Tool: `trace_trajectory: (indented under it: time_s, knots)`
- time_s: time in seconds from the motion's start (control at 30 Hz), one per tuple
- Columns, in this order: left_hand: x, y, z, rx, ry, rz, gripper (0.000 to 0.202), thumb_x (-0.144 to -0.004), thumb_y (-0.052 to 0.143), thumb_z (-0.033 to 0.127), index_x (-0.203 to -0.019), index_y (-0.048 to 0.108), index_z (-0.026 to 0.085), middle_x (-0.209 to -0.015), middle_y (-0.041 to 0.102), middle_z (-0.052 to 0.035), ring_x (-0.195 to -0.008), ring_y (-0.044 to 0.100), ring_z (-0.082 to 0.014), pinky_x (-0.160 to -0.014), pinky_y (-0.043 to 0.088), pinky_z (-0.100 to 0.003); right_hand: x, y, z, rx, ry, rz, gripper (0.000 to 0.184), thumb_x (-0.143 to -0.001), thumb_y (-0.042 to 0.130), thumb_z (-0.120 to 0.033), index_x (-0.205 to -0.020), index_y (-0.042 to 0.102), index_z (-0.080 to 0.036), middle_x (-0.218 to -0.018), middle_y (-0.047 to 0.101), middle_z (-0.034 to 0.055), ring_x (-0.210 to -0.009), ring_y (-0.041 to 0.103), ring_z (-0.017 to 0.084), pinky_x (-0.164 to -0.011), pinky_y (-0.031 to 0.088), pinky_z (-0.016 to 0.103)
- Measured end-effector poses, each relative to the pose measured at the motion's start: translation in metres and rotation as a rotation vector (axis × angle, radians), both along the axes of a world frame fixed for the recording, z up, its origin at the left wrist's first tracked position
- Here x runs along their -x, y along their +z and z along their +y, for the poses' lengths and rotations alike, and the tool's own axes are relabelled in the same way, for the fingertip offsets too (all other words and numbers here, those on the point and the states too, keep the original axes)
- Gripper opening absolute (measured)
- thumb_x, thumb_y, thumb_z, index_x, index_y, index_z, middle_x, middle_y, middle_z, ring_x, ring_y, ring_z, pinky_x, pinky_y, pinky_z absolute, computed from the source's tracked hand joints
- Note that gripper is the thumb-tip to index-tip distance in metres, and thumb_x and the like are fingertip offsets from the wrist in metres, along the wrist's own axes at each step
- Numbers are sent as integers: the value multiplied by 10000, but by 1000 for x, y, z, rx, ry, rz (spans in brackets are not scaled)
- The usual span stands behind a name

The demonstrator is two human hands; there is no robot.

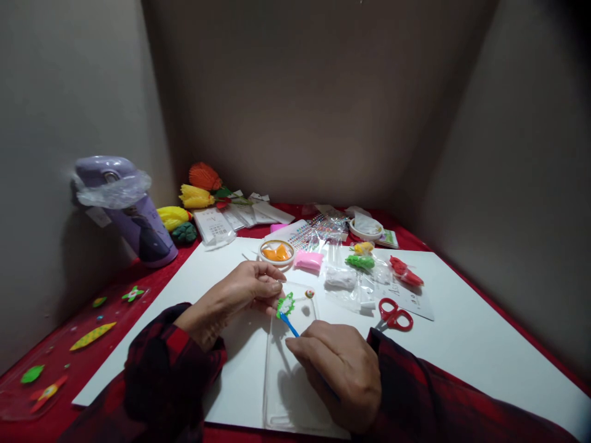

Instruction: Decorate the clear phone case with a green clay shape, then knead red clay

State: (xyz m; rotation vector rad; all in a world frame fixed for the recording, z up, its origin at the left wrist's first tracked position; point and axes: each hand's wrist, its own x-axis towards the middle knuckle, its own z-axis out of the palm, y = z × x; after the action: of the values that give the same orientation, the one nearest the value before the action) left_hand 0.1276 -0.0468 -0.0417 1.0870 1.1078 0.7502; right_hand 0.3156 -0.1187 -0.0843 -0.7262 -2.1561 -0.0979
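Observation:
A clear plastic case (289,394) lies lengthwise on the white board in front of me. My left hand (247,288) is closed around its far left edge, thumb on top; the exact grip is partly hidden. Near those fingertips, a green and white clay piece (286,304) with a jagged edge sits on the case. In my right hand (339,369) is a thin blue modelling tool (289,324), its tip touching the lower edge of that clay piece. A small round multicoloured ornament (309,294) is to the right of the piece.
Red-handled scissors (396,315) lie right of the case. Beyond are bagged green clay (360,262), a pink packet (308,261), and a round tub with orange clay (277,252). A purple tumbler (132,212) stands left, above a clear sheet with clay shapes (92,336).

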Motion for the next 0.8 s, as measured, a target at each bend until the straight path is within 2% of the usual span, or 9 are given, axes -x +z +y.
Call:
trace_trajectory:
  time_s: [0.27,0.57,0.8]
  knots:
    - [0,0,0,-4,5,1,210,-694,704,158,-857,580,114,-574,553,40,-476,516,-79,-454,416,-194,0,-1,-1,-2,22,96,218,-895,441,-108,-863,654,-140,-611,582,35,-593,554,140,-567,402,246]
    - [0,-2,0,-6,-5,-7,232,-694,720,185,-864,580,114,-572,550,40,-492,528,-87,-474,430,-204,-1,0,1,12,14,44,250,-912,414,-117,-889,661,-147,-626,577,37,-605,552,141,-566,407,241]
    - [0,0,-1,-12,-3,-5,240,-677,731,193,-847,579,119,-562,541,45,-478,517,-83,-464,413,-200,0,1,-3,-32,7,153,215,-878,460,-105,-845,667,-151,-586,574,28,-592,567,147,-586,443,259]
